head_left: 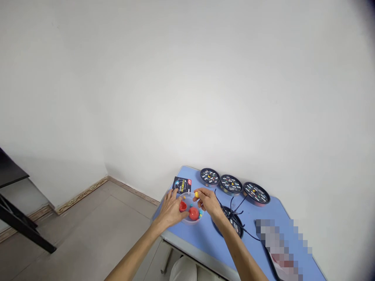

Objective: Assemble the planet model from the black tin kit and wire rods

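On the blue table sits a clear plastic bowl [190,223] with red rounded pieces and small coloured balls inside. My left hand [171,209] lies over the bowl's left side with its fingers spread and its thumb reaching in. By that thumb is a red cup-shaped piece [183,206]; a larger red ball-like piece [193,213] lies to its right. My right hand [208,201] pinches a small yellow ball [196,194] above the bowl's far right rim. I cannot tell whether my left thumb touches the red pieces.
Three round black-lidded containers [209,176] stand along the wall. A black printed card [182,185] lies behind the bowl. A black round lid [240,232] with thin black arms on it is partly behind my right forearm. A blurred-out flat object [278,249] lies at the right.
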`<state>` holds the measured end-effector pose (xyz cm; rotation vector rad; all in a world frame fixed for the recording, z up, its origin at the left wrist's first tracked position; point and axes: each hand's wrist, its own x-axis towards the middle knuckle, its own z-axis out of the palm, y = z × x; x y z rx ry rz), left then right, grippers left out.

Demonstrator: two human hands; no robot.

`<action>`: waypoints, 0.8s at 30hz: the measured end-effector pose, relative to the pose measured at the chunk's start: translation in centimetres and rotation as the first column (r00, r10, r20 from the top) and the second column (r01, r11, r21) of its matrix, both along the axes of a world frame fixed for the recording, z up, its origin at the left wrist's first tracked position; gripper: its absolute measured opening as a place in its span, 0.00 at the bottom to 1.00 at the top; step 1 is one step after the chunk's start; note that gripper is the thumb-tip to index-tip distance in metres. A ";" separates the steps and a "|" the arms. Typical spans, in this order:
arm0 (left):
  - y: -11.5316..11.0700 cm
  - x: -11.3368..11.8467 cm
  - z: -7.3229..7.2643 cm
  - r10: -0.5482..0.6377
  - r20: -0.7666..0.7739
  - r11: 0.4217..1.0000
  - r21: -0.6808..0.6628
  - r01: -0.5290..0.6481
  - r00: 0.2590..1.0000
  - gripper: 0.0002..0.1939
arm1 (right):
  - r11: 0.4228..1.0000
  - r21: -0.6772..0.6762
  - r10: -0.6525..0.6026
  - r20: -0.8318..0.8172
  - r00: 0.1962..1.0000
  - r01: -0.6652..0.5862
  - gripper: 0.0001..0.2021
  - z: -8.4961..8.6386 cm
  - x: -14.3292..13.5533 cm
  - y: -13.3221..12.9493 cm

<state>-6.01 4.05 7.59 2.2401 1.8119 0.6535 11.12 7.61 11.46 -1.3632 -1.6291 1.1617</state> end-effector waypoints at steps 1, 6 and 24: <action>0.0 0.0 0.3 -0.010 -0.018 0.999 -0.038 0.009 1.000 0.24 | 1.000 0.013 -0.005 0.015 1.000 0.004 0.14 -0.1 0.0 0.1; 0.6 0.1 1.1 -0.056 -0.028 0.994 -0.097 0.053 0.998 0.16 | 0.993 0.117 -0.028 0.187 0.982 0.007 0.11 -0.4 0.0 0.1; 2.0 -0.7 0.9 -0.107 -0.085 0.993 -0.059 0.102 0.991 0.18 | 0.967 0.254 -0.119 0.425 0.897 0.008 0.17 -1.3 0.2 0.9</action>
